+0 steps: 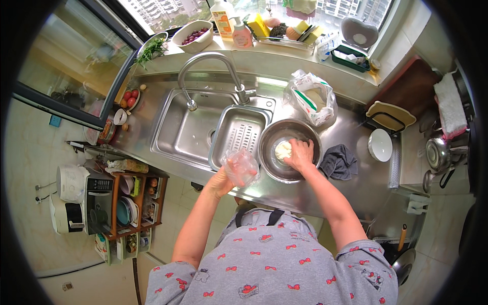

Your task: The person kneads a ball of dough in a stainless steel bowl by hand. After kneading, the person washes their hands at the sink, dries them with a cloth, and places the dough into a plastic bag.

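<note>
A lump of white dough lies in a stainless steel bowl on the counter, right of the sink. My right hand reaches into the bowl and grips the right side of the dough; the palm hides part of it. Over the front edge of the counter, my left hand holds a crumpled clear plastic bag. Behind the bowl stands an opened bag of white powder, likely flour, inside a clear plastic wrapper. A dark grey cloth is bunched just right of the bowl.
A steel drainer basket sits in the right part of the sink, under a curved faucet. A white bowl leans near the chopping boards at right. Bottles, sponges and grapes line the windowsill. An open window sash juts in at left.
</note>
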`<state>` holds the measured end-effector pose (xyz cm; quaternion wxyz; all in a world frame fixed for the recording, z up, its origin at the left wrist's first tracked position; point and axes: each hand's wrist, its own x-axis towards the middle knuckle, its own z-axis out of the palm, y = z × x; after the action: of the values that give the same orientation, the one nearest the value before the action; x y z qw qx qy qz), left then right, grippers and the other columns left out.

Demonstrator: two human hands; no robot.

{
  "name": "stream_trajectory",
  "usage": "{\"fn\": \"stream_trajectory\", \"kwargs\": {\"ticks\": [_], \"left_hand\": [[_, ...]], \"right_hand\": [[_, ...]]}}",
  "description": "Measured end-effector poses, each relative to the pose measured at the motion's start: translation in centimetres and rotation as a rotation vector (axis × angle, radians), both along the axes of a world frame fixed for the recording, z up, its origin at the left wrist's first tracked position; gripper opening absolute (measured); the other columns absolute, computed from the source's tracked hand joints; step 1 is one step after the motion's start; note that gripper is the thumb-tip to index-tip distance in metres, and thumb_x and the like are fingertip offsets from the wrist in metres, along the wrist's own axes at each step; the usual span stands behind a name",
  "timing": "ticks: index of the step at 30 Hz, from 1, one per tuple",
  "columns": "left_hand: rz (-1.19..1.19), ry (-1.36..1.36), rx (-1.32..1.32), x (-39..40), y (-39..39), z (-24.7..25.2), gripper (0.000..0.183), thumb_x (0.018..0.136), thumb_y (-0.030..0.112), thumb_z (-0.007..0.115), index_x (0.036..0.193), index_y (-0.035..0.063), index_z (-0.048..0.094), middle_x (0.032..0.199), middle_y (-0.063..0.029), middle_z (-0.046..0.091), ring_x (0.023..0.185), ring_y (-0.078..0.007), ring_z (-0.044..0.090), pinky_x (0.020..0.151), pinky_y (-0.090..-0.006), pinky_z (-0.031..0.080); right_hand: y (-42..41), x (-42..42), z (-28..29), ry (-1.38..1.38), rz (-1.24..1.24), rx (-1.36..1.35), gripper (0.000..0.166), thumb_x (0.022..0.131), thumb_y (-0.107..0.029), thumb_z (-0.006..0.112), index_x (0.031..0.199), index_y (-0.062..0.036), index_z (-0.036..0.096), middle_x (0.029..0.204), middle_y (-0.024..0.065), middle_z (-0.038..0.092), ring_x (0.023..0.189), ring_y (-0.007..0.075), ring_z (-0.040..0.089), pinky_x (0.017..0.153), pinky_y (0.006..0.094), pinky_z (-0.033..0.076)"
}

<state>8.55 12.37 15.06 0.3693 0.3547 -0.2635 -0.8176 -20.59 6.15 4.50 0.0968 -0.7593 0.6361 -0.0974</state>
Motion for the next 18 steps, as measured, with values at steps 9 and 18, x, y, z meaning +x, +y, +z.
{"fn": "stream_trajectory", "kwargs": {"ticks": [9, 18], "left_hand": [[-0.084, 0.035, 0.017, -1.0, 0.7, -0.9, 0.089, 0.081, 0.062, 0.065, 0.150, 0.0173, 0.029, 0.136, -0.0043, 0.045, 0.110, -0.0277, 0.061, 0.081, -0.0385, 0.052], [0.109, 0.245, 0.000, -3.1, -0.9, -1.1, 0.094, 0.075, 0.070, 0.063, 0.144, 0.0128, 0.037, 0.138, -0.0112, 0.049, 0.111, -0.0285, 0.060, 0.088, -0.0433, 0.054]], "right_hand": [[-3.1, -2.4, 0.5, -0.673, -0.342, 0.437, 0.058, 0.070, -0.044, 0.068, 0.109, -0.0007, 0.063, 0.102, 0.0174, 0.069, 0.095, 0.0263, 0.066, 0.083, 0.0379, 0.049], [5.0, 5.9, 18.5, -0.472, 0.292, -0.044, 0.058, 0.073, -0.030, 0.075, 0.124, -0.0097, 0.058, 0.133, 0.0144, 0.047, 0.127, 0.0324, 0.043, 0.105, 0.0475, 0.035]]}}
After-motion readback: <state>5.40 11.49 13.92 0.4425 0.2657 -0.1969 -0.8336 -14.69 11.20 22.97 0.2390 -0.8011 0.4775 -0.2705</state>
